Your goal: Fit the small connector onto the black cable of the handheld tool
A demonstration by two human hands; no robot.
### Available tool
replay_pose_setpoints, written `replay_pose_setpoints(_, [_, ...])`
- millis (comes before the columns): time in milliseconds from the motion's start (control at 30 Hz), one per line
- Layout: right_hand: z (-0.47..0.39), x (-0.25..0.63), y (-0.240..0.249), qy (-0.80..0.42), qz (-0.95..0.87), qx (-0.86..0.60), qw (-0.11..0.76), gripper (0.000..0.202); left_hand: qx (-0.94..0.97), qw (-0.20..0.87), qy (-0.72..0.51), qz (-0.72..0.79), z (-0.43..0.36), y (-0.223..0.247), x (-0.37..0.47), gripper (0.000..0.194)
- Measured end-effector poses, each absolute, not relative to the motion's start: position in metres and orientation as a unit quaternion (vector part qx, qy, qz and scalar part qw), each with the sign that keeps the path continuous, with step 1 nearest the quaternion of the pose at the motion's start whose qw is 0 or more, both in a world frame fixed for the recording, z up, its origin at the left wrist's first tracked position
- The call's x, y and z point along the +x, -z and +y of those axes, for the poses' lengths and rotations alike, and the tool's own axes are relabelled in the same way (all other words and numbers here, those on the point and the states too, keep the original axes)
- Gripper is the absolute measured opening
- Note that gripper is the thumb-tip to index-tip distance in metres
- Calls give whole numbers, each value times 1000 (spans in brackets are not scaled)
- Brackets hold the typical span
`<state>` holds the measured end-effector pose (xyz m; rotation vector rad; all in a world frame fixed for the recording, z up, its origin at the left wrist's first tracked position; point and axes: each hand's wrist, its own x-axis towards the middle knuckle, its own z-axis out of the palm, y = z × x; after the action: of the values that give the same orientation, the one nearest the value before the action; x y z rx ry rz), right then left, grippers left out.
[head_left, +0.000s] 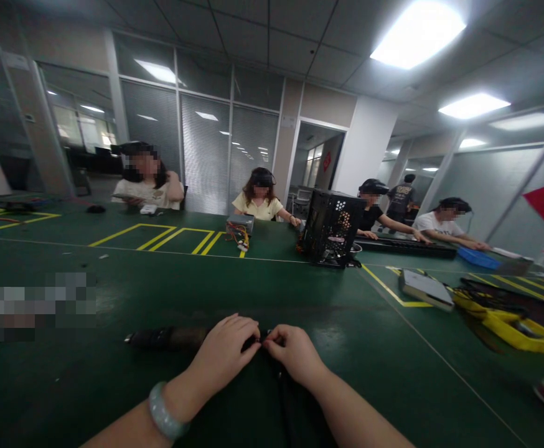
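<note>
A dark cylindrical tool point(172, 338) lies on the green table point(160, 280), its metal tip pointing left. My left hand point(229, 342) is at the tool's right end, with curled fingers and the thumb near the fingertips. Beside it, almost touching, my right hand point(295, 351) has its thumb and fingers pinched together. A small dark piece shows between the two hands, too small to make out. Below the hands a thin black cable or strap point(284, 398) runs toward the table's near edge. A pale bracelet point(165, 412) circles my left wrist.
Ahead stand a black computer case point(332, 227) and a power supply point(240, 225) with coloured wires. To the right are a silver box point(426, 289), a yellow tray point(521, 330) and a blue tray point(478, 257). Several people sit across the table. A blurred patch covers something at the left.
</note>
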<state>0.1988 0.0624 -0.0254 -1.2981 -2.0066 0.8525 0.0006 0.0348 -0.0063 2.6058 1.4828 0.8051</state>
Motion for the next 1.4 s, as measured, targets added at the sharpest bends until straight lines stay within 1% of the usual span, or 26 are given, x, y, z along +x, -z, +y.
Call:
replay_pose_setpoints(300, [65,199,31,-327,-754,-483,302,12,847,17,-259,464,36,10,-1,12])
replay_pose_setpoints(433, [64,199,29,-318,-758,-483,301,12,836,12,-273,477,36,9,-1,13])
replay_pose_setpoints(600, [63,199,27,-325,-758,-483,296,12,842,16,-260,472,37,10,-2,9])
replay_pose_setpoints(833, [62,201,23,-328,-762,-474,294,12,844,9,-271,463,35,11,-1,12])
replay_pose_setpoints(967, [60,200,17,-330,-764,-477,283,14,832,0,-296,469,34,10,-2,9])
replay_pose_setpoints(1067, [59,199,16,-341,-760,-479,277,16,835,4,-294,464,34,10,-3,5])
replay_pose_setpoints(1200, [62,198,17,-340,-763,-477,273,16,841,10,-298,451,31,8,-1,14])
replay_pose_setpoints(1400, [64,200,19,-344,-768,-469,267,17,833,28,-329,444,25,-2,2,14])
